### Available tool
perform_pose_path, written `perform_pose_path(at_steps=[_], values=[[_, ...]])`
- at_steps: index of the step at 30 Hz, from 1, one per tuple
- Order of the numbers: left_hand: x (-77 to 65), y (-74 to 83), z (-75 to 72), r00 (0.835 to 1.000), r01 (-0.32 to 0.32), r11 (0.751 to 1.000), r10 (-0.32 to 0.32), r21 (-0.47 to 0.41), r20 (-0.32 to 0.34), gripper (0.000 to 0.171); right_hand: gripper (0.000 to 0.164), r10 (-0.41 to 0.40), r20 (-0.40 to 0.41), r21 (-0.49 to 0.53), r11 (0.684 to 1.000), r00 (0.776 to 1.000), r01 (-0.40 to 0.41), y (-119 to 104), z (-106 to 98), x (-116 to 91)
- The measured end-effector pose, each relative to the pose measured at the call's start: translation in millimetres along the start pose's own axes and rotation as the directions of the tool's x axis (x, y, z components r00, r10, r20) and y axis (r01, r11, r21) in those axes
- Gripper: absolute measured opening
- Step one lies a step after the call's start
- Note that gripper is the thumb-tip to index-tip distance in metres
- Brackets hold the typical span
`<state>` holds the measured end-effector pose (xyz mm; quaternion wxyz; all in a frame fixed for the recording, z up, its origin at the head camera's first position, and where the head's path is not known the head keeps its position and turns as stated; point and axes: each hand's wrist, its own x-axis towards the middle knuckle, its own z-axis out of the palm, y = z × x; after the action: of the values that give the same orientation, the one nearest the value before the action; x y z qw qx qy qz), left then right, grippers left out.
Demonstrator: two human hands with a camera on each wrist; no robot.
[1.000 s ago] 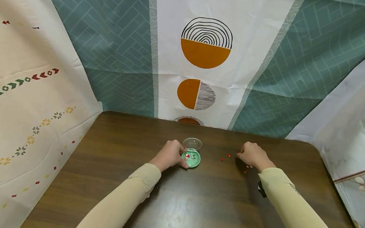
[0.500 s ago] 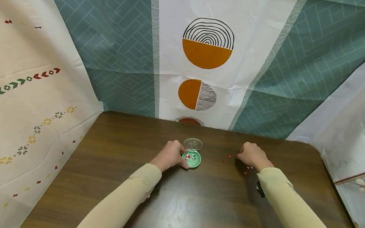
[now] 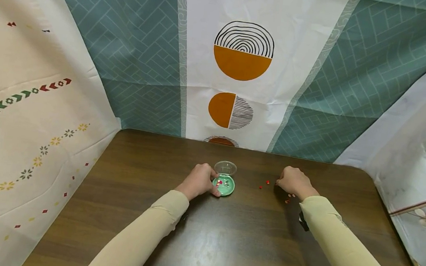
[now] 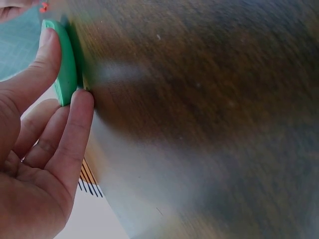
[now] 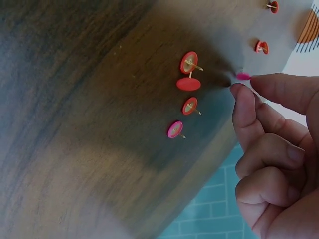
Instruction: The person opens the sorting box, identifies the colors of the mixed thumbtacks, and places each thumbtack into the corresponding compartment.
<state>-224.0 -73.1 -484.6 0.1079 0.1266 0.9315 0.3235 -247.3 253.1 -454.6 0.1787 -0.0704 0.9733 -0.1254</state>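
Here the left hand (image 3: 197,181) grips the green round case (image 4: 66,72) on the wooden table (image 3: 225,238). The right hand (image 3: 295,180) curls at a magenta thumbtack (image 5: 243,76), pinched or not I cannot tell, near red thumbtacks (image 5: 188,84); patterned cloth (image 3: 201,62) hangs beyond.

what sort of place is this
Probably an indoor tabletop workspace, perhaps screened off: patterned cloths hang around a wooden table, which holds a small green case and scattered thumbtacks. What lies beyond the cloths isn't visible.
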Motion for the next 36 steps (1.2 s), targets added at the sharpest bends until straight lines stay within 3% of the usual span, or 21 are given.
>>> perform_pose_path(at_steps=[3, 7, 10, 14, 26, 36], values=[[0.0, -0.5, 0.5, 1.0, 0.002, 1.0, -0.002, -0.009, 0.0, 0.062, 0.021, -0.012, -0.031, 0.016, 1.0, 0.999, 0.012, 4, -3, 0], [0.5, -2.2, 0.7, 1.0, -0.002, 1.0, 0.002, -0.008, -0.001, 0.062, 0.016, -0.103, -0.069, 0.042, 0.994, 0.992, 0.106, 10, -5, 1], [1.2, -2.8, 0.6, 1.0, -0.003, 1.0, 0.003, -0.003, 0.001, 0.062, 0.021, -0.188, -0.066, 0.051, 0.98, 0.98, 0.192, 13, -3, 1], [1.9, -2.8, 1.4, 1.0, 0.002, 1.0, -0.002, 0.001, 0.006, 0.062, 0.019, -0.232, -0.071, 0.032, 0.972, 0.97, 0.234, 12, 1, 1], [2.6, -3.4, 2.3, 0.999, -0.045, 0.999, 0.045, 0.021, -0.019, 0.063, 0.009, -0.183, -0.062, -0.012, 0.983, 0.981, 0.183, 8, 3, -2], [-0.5, -2.2, 2.8, 0.999, -0.045, 0.999, 0.045, 0.015, -0.023, 0.063, 0.003, -0.19, -0.057, -0.029, 0.982, 0.98, 0.189, 10, 10, -3]])
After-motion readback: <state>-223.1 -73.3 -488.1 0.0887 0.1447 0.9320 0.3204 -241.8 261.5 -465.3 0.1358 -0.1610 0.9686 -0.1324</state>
